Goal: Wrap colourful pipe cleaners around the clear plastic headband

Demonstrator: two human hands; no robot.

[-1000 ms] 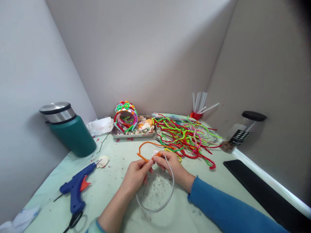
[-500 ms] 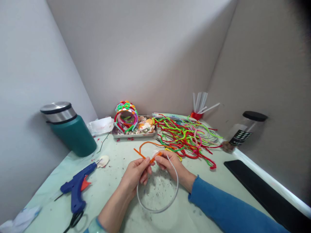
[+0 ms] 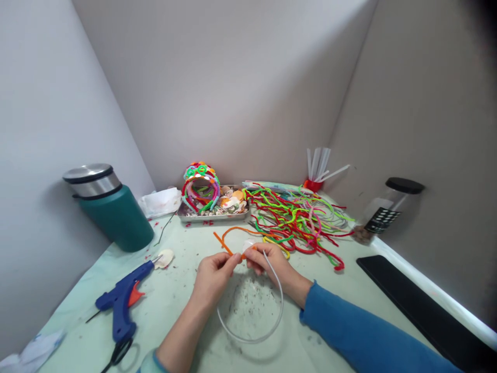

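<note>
Between my two hands runs an orange pipe cleaner (image 3: pixel 222 242), its free end sticking up at the left and a loop of it curving behind my fingers. My left hand (image 3: pixel 214 275) pinches it between thumb and forefinger. A short way to the right, my right hand (image 3: pixel 267 261) grips it too, fingers closed. A thin white hoop, like a bare headband (image 3: pixel 264 338), hangs below with its ends going up into both hands. Whether the pipe cleaner goes around the hoop is hidden by my fingers.
A blue glue gun (image 3: pixel 122 300) lies at left, its nozzle by a shell-like piece (image 3: pixel 164 258). Behind it stands a teal bottle (image 3: pixel 116 217). A metal tray (image 3: pixel 213 218) holds decorated headbands. Tangled pipe cleaners (image 3: pixel 298 220), a red cup (image 3: pixel 312 185) and a clear jar (image 3: pixel 382 215) are right.
My left hand has turned slightly, its lower fingers now tucked out of sight. The pinched pipe cleaner and hoop have shifted only a little.
</note>
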